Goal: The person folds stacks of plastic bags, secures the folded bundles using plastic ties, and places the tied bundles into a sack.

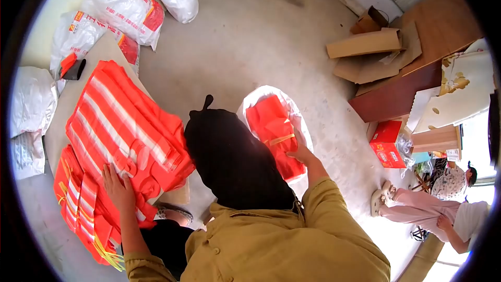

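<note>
My left hand (119, 189) lies with fingers spread on a stack of red cloth pieces with pale stripes (122, 120), which look like safety vests. Below it, folded red striped bundles (78, 203) show yellow ties (108, 255) at their lower edge. On my right, a red folded cloth bundle (269, 117) with a yellow tie around it lies in the mouth of a white sack (302, 120). My right hand (307, 155) grips the edge of that bundle, its thumb on top. Some of its fingers are hidden.
Filled white plastic sacks (112, 8) line the wall at upper left. A black cloth-covered shape (235, 162) stands between my arms. Flattened cardboard (365, 47) and a red box (387, 145) are at right. Another person (433, 211) sits at far right.
</note>
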### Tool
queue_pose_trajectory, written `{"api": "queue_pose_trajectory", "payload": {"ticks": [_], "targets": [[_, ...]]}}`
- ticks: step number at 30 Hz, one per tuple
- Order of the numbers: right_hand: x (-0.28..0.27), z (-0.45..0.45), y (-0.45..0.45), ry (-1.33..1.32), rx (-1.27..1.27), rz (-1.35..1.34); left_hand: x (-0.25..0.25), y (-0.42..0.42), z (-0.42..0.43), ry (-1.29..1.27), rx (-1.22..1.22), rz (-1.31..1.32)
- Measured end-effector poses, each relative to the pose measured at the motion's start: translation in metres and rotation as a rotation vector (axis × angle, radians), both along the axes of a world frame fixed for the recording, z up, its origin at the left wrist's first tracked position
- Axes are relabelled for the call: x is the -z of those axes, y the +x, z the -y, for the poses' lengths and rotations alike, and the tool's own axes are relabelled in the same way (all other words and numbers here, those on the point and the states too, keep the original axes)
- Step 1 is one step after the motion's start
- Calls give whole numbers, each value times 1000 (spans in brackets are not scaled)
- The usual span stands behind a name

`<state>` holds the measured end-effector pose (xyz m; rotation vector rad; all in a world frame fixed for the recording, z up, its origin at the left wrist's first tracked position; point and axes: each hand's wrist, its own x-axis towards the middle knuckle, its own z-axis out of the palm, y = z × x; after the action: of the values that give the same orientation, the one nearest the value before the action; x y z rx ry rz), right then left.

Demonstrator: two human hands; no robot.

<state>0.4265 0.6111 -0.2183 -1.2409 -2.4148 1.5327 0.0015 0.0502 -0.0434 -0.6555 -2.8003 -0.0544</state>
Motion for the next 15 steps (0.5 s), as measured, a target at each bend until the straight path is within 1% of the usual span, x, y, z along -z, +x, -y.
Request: {"api": "queue_pose_trajectory", "payload": {"ticks": [2, 5, 6, 7, 8, 11, 14, 15], "targets": [[-12, 1, -8, 28, 10, -64, -1, 1, -2, 1, 7, 3], [-3, 0, -14, 188, -54, 4, -11, 5, -5, -22, -16, 28], [-16, 8, -22, 202, 7, 96, -13, 6, -7, -32, -30, 40], [-46, 24, -34, 218, 67, 189, -13, 6, -7, -34, -32, 31], [-61, 35, -43, 238, 127, 283, -12, 7, -8, -33, -35, 23], [-48, 51, -42, 739, -279, 570, -9, 7, -7, -26, -26, 8], [-53, 54, -59, 417, -347, 680, -13, 7, -9, -43, -43, 30], [-43, 52, -58, 443, -338, 643, -15, 8, -11, -52, -56, 40]]}}
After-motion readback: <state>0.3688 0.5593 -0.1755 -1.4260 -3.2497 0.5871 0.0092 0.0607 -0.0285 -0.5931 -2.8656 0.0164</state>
